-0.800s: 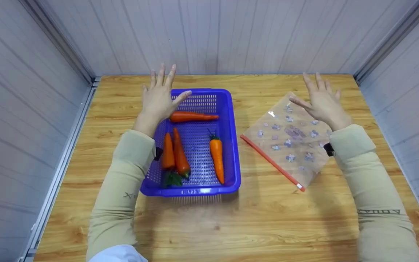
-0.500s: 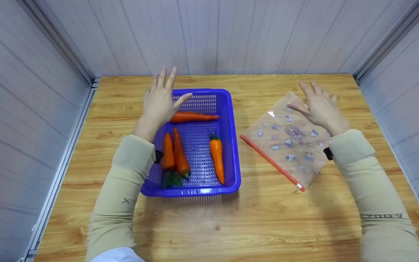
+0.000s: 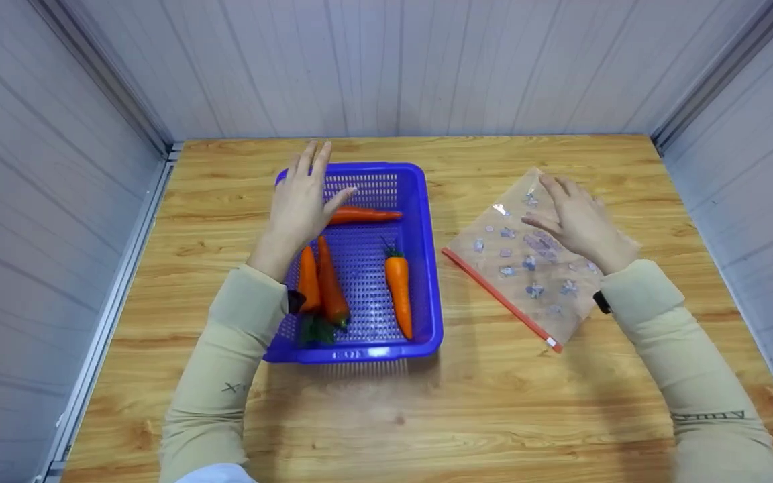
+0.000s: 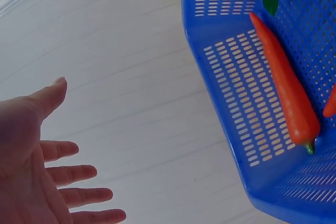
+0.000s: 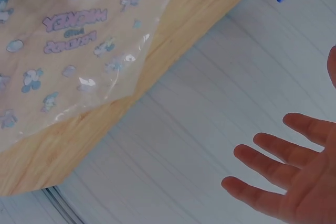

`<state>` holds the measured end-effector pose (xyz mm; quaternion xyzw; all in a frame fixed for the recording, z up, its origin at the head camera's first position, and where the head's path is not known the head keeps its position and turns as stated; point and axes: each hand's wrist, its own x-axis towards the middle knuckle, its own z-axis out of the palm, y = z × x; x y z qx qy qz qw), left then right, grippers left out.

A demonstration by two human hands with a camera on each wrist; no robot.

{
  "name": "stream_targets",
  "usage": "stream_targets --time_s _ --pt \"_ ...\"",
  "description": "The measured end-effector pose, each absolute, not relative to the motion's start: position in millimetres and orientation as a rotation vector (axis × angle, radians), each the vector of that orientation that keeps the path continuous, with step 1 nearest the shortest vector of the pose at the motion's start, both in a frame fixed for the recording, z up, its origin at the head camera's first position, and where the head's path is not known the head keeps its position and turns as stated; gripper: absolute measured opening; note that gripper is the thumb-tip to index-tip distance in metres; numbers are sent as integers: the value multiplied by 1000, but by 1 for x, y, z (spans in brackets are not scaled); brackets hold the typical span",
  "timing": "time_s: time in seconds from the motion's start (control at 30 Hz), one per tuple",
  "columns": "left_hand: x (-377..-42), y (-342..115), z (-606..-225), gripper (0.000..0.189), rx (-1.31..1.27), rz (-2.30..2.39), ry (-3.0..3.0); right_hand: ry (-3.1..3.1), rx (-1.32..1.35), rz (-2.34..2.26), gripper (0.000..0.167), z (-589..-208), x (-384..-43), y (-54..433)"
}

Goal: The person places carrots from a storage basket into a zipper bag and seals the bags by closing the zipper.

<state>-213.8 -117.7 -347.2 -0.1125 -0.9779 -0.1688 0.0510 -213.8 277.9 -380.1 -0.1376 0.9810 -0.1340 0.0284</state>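
Note:
My left hand hovers over the left rim of a blue plastic basket, its fingers straight and the thumb spread. In the left wrist view its palm faces the basket with nothing held. Inside the basket lie a reddish carrot along the far side, an orange carrot with a green top at the right, and a pair of carrots at the left, partly behind my wrist. Over the far right part of a clear printed slider bag is my right hand, fingers extended and holding nothing.
The bag lies flat and turned at an angle on the wooden table, its red slider strip toward the front left. Grey panel walls stand at the back and both sides.
Both hands have come nearer the front. The right hand has also shifted left over the bag, the left hand slightly right over the basket. Basket, carrots and bag stay put.

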Motion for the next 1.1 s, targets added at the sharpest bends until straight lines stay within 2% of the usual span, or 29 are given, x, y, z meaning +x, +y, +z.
stream_targets --time_s 0.33,0.8,1.1 --pt "-200 -113 -357 73 -358 -651 -2900 3132 -675 -474 69 -409 -200 277" --pt "-178 -107 -363 64 -368 -727 -2872 2974 -612 -653 53 -445 -192 265" --pt "-164 -100 -367 59 -391 -828 -2845 2950 -557 -633 49 -468 -191 255"
